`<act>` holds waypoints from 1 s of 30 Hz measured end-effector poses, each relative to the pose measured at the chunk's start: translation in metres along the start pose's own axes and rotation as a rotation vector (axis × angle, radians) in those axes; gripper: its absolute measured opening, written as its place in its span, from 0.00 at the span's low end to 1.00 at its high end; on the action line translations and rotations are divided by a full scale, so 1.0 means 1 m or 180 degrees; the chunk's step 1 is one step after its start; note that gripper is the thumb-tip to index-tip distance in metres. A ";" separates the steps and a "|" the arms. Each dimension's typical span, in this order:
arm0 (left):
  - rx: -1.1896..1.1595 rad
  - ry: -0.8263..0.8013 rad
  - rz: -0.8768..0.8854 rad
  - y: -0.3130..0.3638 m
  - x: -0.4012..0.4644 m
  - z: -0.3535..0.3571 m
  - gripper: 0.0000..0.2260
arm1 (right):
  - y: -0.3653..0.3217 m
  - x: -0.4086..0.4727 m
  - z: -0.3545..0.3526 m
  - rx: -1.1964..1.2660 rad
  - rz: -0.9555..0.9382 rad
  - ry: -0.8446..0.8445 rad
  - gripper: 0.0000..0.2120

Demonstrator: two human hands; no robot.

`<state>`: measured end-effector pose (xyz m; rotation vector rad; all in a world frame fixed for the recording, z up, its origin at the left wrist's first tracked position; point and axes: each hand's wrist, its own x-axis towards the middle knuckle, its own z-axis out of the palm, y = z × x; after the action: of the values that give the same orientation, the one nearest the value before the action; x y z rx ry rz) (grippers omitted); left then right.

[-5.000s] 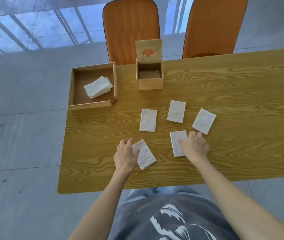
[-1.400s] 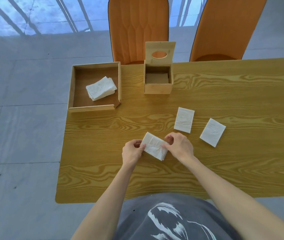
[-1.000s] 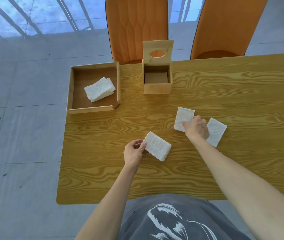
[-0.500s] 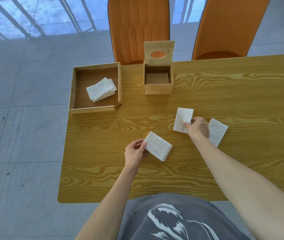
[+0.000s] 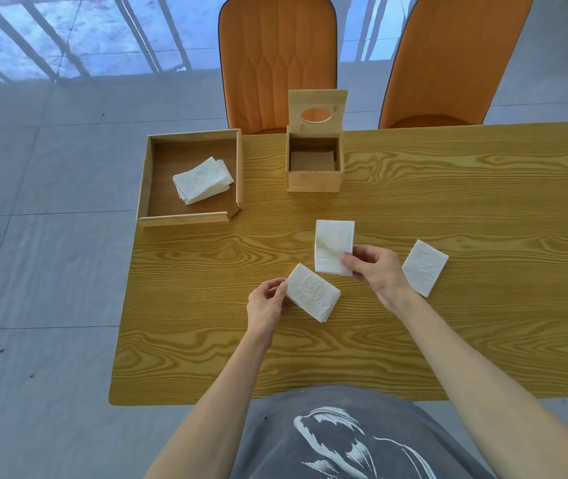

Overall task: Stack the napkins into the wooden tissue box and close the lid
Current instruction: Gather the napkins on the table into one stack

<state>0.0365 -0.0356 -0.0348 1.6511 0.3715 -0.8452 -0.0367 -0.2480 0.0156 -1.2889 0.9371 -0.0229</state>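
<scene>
Head camera: you look down at a wood-grain table [image 5: 483, 188] with your two bare forearms reaching in over a grey printed shirt [image 5: 344, 440].
Landmark: the wooden tissue box [image 5: 313, 169] stands near the table's far edge; every place below is told from it.
Tissue box lid: your box is open, its lid [image 5: 317, 110] tipped up at the far side, an oval slot cut through it.
Tissue box inside: you see only a brown floor; no napkin shows in it.
Right hand: your right hand [image 5: 377, 271] is nearer to you than the box and slightly right of it, thumb and fingers closed on the lower right corner of a single napkin [image 5: 332, 245].
Single napkin: it stands long side toward the box, between the box and your hand; you cannot tell whether its far end touches the table.
Left hand: your left hand [image 5: 265, 307] is well nearer than the box and a little left of it, fingertips pinching the left end of a napkin stack [image 5: 312, 292].
Napkin stack: several layers show at its near edge; it sits tilted, just nearer than the single napkin.
Loose napkin: one more napkin [image 5: 424, 267] lies flat on the table, nearer than the box and off to its right, just beside your right wrist.
Wooden tray: left of the box, apart from it, sits an open tray [image 5: 144, 188] holding a pile of napkins [image 5: 203, 180].
Chairs: two orange chairs [image 5: 277, 60] stand behind the box, beyond the table.
</scene>
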 end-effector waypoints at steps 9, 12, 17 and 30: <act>0.0073 -0.0024 0.0049 -0.001 0.000 -0.001 0.09 | 0.037 -0.010 0.006 -0.0733 0.0466 0.0757 0.25; 0.0074 -0.0020 0.0047 -0.001 0.000 -0.002 0.08 | 0.034 -0.009 0.004 -0.0644 0.0609 0.0538 0.22; 0.0144 0.0003 0.0081 0.000 0.001 -0.002 0.06 | 0.026 -0.008 0.003 -0.0434 0.0369 -0.0278 0.20; 0.0329 0.0044 0.0085 0.005 -0.003 0.001 0.08 | 0.040 -0.001 0.029 -0.2335 -0.0499 -0.0261 0.13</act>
<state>0.0374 -0.0376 -0.0291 1.7547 0.3192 -0.8453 -0.0391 -0.2110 -0.0171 -2.0213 0.7940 0.2725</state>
